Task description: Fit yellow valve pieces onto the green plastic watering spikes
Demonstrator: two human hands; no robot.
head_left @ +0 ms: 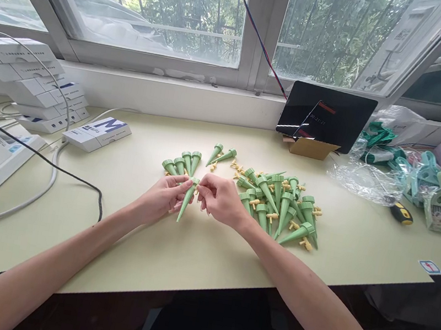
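One green spike [186, 202], wide end in left grip [164, 195].

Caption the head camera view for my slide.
The left hand holds a green spike, the right hand at its wide end, beside a pile of spikes and yellow fittings.

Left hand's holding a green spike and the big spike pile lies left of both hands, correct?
Wrong side: the head view shows the big spike pile lying to the right, beside the right hand. The left hand does hold a green spike.
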